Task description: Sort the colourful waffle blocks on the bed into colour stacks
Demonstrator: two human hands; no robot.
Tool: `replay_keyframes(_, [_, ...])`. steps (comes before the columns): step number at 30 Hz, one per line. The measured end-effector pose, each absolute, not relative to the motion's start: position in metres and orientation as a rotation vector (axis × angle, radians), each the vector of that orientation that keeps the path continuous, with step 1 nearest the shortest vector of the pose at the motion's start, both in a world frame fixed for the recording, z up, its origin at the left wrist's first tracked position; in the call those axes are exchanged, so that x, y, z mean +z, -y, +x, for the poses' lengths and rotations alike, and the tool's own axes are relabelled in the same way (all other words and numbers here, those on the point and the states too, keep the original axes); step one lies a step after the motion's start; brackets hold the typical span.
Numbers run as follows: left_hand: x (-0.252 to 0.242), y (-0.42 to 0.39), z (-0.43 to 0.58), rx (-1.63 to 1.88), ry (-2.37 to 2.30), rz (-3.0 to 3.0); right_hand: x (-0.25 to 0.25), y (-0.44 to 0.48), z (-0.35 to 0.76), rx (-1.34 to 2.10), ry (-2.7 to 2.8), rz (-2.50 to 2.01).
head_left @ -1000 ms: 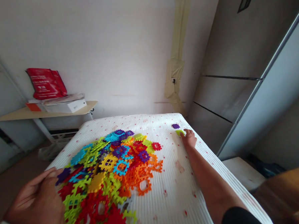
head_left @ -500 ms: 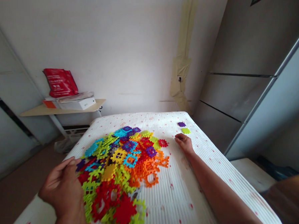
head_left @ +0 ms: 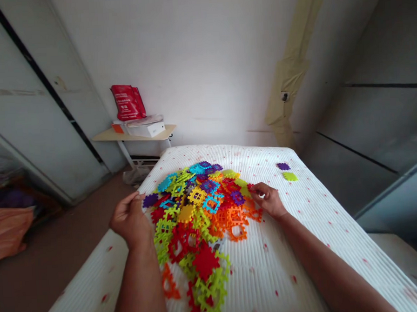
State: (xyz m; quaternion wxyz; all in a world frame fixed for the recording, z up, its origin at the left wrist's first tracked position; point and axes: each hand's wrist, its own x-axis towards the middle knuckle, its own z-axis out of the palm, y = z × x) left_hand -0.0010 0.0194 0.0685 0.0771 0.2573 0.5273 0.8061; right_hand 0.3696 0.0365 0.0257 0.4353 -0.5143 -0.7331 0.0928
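A heap of colourful plastic interlocking pieces (head_left: 187, 214) lies on the white quilted sheet (head_left: 260, 283), some solid squares, others with window-like openings. My left hand (head_left: 131, 220) is at the heap's left edge, fingers pinched together, close to a dark purple piece (head_left: 150, 200). Whatever may be between those fingertips is hidden. At the right edge of the heap, my right hand (head_left: 269, 198) has thumb and forefinger closed on a small red piece (head_left: 250, 187), mostly covered by the fingers. Apart from the heap, a purple square (head_left: 283, 166) and a lime-green square (head_left: 289, 176) lie at the far right.
Behind the bed at left, a small table (head_left: 133, 134) bears a red bag (head_left: 128, 103) on a white box (head_left: 147, 129). A taped wall socket (head_left: 284, 96) is at the back right. Grey cabinet panels stand on both sides.
My right hand has moved left from beside the lime-green square to the red piece at the heap's edge. My left hand stays pinched by the heap. The view has turned left.
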Motion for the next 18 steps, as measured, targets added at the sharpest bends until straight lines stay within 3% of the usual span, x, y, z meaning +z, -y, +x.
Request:
replay_keyframes(5, [0.061, -0.022, -0.002, 2.329, -1.671, 0.88, 0.042, -0.016, 0.342, 0.236, 1.913, -1.047])
replay_keyframes(11, [0.053, -0.025, -0.004, 2.296, -1.697, 0.94, 0.082, 0.043, 0.275, 0.547, 2.404, -0.518])
replay_keyframes(18, [0.051, -0.028, -0.004, 2.319, -1.653, 0.898, 0.06, 0.059, 0.245, 0.41, 2.687, -0.53])
